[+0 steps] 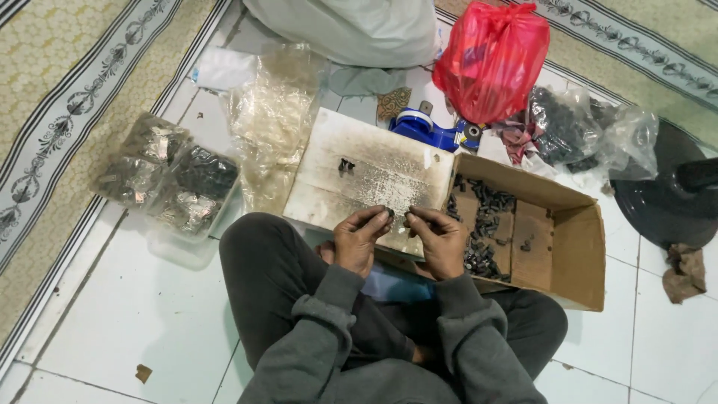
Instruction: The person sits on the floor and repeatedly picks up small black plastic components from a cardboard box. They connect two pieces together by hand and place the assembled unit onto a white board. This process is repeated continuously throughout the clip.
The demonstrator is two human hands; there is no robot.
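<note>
Bagged dark parts [168,179] sit far left; over the white board [370,176] my left hand [357,239] and right hand [441,241] each pinch a small dark piece [390,213], apparently mid-assembly, needing alignment; cardboard box [576,247] of loose pieces at right.

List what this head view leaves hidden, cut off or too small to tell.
- Small dark part pinched between left hand and right hand: too small, fingers cover it.
- Dark pieces in the cardboard box: too small to tell the kind.
- Red bag: contents hidden by plastic.
- White sack: cut off by top edge.
- Black round base: cut off at right edge.
</note>
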